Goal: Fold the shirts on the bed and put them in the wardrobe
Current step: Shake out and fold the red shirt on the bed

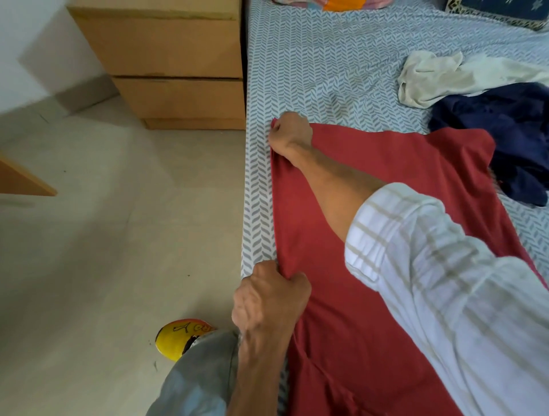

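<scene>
A red shirt (pixel 371 154) lies spread flat on the bed (pixel 312 59), its left edge running close to the mattress side. My left hand (pixel 270 297) grips that edge at the near end, fingers closed on the cloth. My right hand (pixel 289 130) reaches across the shirt and pinches the same edge at its far corner. A crumpled dark blue shirt (pixel 511 133) lies at the right, touching the red one. A rumpled white shirt (pixel 451 77) lies just beyond the blue one.
A wooden chest of drawers (pixel 178 59) stands against the bed's left side. Tiled floor (pixel 104 237) stretches to the left, with my yellow slipper (pixel 178 335) on it. Pillows and a colourful cloth (pixel 341 3) lie at the head of the bed.
</scene>
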